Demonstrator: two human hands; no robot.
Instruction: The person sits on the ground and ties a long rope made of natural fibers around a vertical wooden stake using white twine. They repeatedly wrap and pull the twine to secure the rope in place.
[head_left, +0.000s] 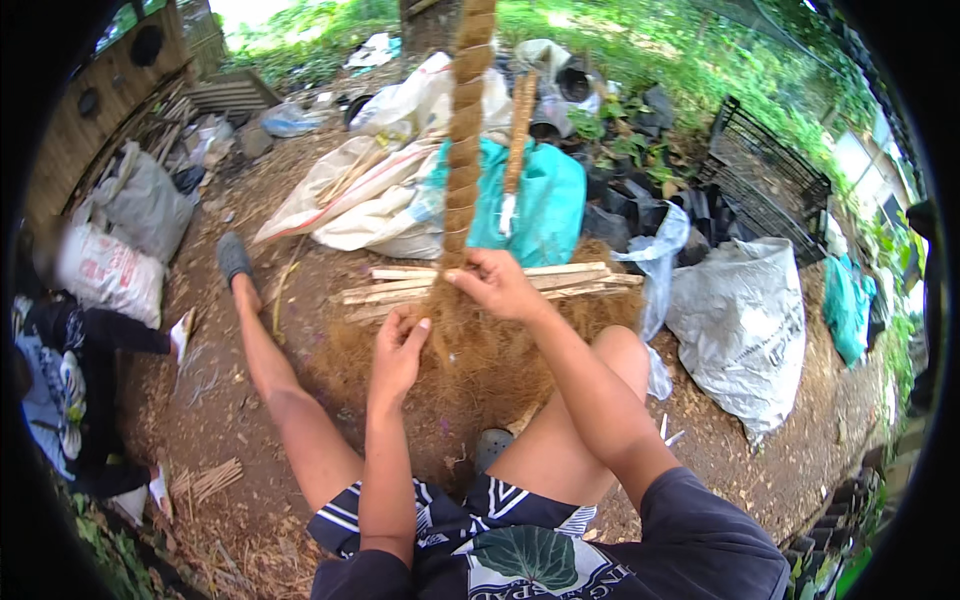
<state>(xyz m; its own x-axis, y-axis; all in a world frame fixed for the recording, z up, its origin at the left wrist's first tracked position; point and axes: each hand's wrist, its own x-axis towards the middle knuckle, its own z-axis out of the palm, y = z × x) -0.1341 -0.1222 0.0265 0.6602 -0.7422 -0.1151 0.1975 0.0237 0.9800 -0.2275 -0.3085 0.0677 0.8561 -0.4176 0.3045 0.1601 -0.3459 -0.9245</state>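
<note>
A long pole wrapped in brown coconut fibre (463, 142), with a thin cord wound round it, hangs or stands upright before me. My right hand (491, 283) pinches the fibre near its lower end, thumb and fingers together. Lower and to the left, my left hand (401, 341) has its fingers bent at the left edge of the same fibre; whether it grips any is unclear. Loose coconut fibre (495, 367) lies in a heap below. Behind the pole, thin wooden sticks (570, 279) are stacked crosswise on the heap.
White woven sacks (360, 187) and a teal sack (551, 199) lie beyond the sticks. A grey sack (739, 322) and black plastic crate (765, 180) are at right. Another person (82, 390) sits at far left near a filled white sack (120, 270). Cut sticks (206, 480) lie at lower left.
</note>
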